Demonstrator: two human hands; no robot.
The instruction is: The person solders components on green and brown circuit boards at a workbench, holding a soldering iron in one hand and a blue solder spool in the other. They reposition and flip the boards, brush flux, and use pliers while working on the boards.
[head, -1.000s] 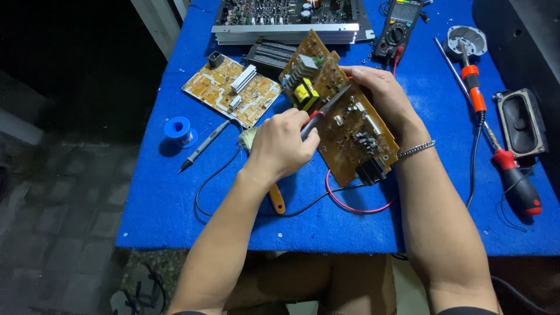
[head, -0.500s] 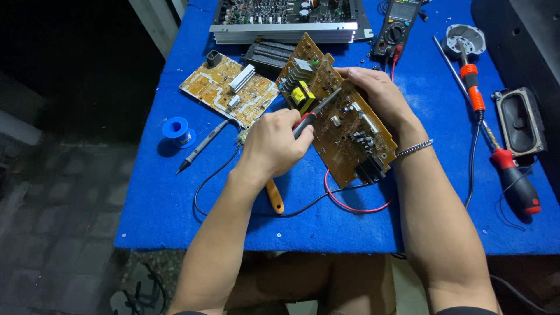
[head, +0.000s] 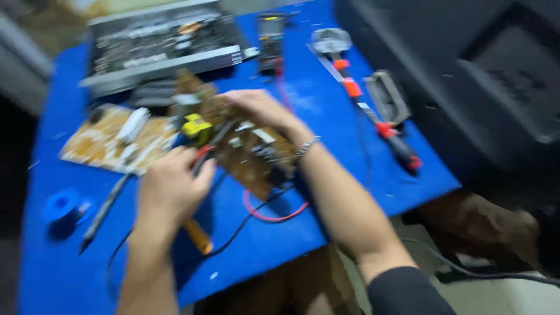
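Observation:
The view is motion-blurred. My right hand (head: pixel 256 108) grips the far edge of a brown circuit board (head: pixel 254 153) with a yellow component (head: pixel 197 128), holding it tilted over the blue table (head: pixel 326 175). My left hand (head: pixel 172 186) is closed around a thin red-and-black probe (head: pixel 205 153) whose tip touches the board near the yellow component. A bracelet sits on my right wrist. Red and black wires (head: pixel 269 214) loop on the table under the board.
A second, tan circuit board (head: pixel 105 143) lies at left, beside a blue solder spool (head: pixel 61 205) and a pen-like tool (head: pixel 100 214). A metal chassis (head: pixel 163 46) and multimeter (head: pixel 271 38) sit at the back. Red-handled screwdrivers (head: pixel 396 143) and a small speaker (head: pixel 386 98) lie right; a large black casing (head: pixel 478 93) looms there.
The camera has swung to the right and closer, blurring the picture. Both hands stay on the board and probe in nearly the same pose.

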